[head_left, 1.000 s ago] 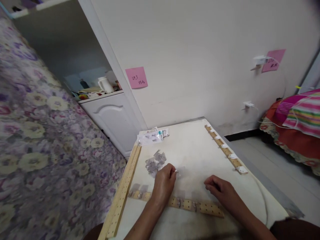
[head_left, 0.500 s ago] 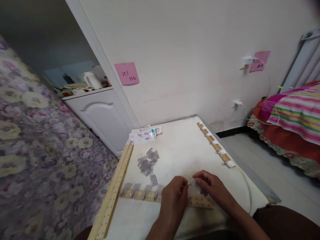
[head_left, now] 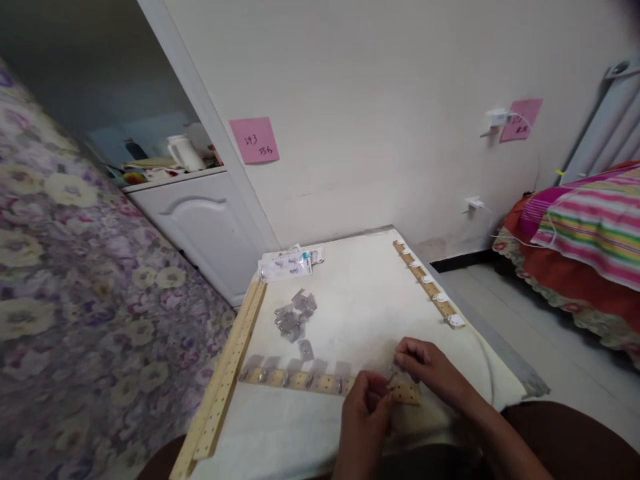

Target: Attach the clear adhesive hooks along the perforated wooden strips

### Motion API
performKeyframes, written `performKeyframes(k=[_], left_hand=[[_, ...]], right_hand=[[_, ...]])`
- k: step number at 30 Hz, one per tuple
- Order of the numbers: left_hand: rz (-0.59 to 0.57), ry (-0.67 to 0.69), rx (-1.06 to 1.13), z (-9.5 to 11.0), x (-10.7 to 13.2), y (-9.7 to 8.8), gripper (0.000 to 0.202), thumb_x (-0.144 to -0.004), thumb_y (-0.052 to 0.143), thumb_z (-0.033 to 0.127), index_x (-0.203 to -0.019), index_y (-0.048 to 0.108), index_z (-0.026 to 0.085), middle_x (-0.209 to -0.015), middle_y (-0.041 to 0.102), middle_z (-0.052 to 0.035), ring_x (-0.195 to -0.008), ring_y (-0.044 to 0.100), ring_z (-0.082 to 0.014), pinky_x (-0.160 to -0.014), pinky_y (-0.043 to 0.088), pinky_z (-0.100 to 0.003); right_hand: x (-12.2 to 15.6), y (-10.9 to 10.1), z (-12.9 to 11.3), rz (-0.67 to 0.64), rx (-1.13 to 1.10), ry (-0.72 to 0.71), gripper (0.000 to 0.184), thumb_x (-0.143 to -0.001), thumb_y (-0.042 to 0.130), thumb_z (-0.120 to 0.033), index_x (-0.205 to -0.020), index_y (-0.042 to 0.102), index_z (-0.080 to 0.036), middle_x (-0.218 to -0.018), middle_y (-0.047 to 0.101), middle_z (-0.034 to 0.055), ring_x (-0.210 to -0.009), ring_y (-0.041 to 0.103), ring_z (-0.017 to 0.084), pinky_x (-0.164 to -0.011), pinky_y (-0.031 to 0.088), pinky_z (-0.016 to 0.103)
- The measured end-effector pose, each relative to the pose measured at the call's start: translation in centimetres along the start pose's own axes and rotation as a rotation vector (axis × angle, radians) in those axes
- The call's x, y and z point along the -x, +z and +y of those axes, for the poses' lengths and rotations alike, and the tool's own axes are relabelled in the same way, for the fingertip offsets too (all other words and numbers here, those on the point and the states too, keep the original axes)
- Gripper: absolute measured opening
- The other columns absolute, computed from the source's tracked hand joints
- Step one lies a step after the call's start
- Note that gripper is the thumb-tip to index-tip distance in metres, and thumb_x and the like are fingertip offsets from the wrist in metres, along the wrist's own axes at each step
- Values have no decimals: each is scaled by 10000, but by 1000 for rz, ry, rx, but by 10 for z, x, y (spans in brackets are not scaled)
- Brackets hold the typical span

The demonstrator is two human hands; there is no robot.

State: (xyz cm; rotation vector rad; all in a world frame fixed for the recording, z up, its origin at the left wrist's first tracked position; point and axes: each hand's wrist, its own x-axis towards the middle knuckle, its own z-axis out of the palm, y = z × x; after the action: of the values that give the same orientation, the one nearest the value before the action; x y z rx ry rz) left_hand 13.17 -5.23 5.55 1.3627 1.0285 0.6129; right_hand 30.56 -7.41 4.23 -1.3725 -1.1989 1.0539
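My left hand is closed in a pinch over the right part of the near perforated wooden strip. Just beyond it, my right hand pinches too. Between the fingertips of both is a small metal piece on a clear plastic tab; its exact shape is too small and blurred to tell. Several similar metal pieces with clear tabs sit in a row along the strip, left of my hands. A loose pile of clear plastic tabs with metal pieces lies farther back. One single clear tab lies apart, nearer the strip.
Long perforated wooden strips run along the table's left edge. Another strip with white tags lies along the right edge. Flat plastic packets lie at the back left. A floral curtain hangs left; a bed stands right.
My left hand has moved right along the near strip, uncovering another metal piece on it. The small piece between my hands has come over the strip's right part.
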Motion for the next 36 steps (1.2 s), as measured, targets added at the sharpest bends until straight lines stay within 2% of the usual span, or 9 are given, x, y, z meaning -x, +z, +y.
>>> performKeyframes(k=[3, 6, 8, 14, 20, 30, 36], left_hand=[[-59, -157, 203, -21, 7, 10, 237, -662, 578, 359, -780, 443, 204, -581, 553, 64, -362, 465, -68, -384, 316, -202], [-171, -359, 292, -41, 13, 20, 379, -613, 583, 508, -782, 431, 206, -489, 560, 57, -298, 442, -76, -329, 231, -193], [-191, -424, 341, -50, 15, 25, 462, -591, 577, 587, -807, 441, 201, -469, 558, 56, -288, 441, -80, -324, 208, -194], [-112, -384, 404, -55, 7, 30, 512, -600, 550, 663, -787, 444, 198, -475, 580, 46, -290, 454, -76, -323, 184, -197], [-86, -406, 370, -54, 1, 34, 467, -603, 588, 593, -774, 489, 169, -454, 576, 40, -282, 433, -62, -330, 218, -195], [-14, -403, 298, -52, -3, 39, 366, -671, 562, 516, -726, 530, 156, -432, 549, 32, -276, 426, -71, -323, 186, -199], [34, -405, 252, -51, -4, 39, 401, -653, 578, 560, -709, 536, 165, -407, 524, 41, -270, 401, -77, -338, 170, -205]], right_hand=[[4, -6, 5, -62, 79, 41, 220, -823, 528, -344, -687, 508, -173, -601, 455, -50, -554, 392, 85, -523, 313, 215], [7, -10, 10, -106, 162, 66, 199, -815, 524, -316, -683, 517, -169, -607, 471, -45, -580, 407, 93, -540, 311, 215], [8, -9, 12, -139, 177, 80, 185, -813, 512, -301, -682, 519, -171, -607, 480, -44, -584, 418, 97, -542, 318, 214], [3, -2, 20, -148, 263, 76, 151, -786, 509, -258, -662, 538, -177, -610, 525, -37, -596, 449, 109, -554, 332, 218], [-1, -1, 26, -110, 332, 76, 160, -780, 526, -281, -687, 600, -176, -636, 585, -21, -622, 492, 124, -565, 349, 224], [-5, 0, 24, -84, 362, 61, 191, -777, 522, -264, -807, 686, -171, -809, 690, 33, -757, 589, 174, -692, 422, 267], [-2, -1, 28, -88, 289, 109, 227, -732, 547, -221, -926, 658, -179, -696, 636, -12, -642, 541, 138, -596, 384, 238]])
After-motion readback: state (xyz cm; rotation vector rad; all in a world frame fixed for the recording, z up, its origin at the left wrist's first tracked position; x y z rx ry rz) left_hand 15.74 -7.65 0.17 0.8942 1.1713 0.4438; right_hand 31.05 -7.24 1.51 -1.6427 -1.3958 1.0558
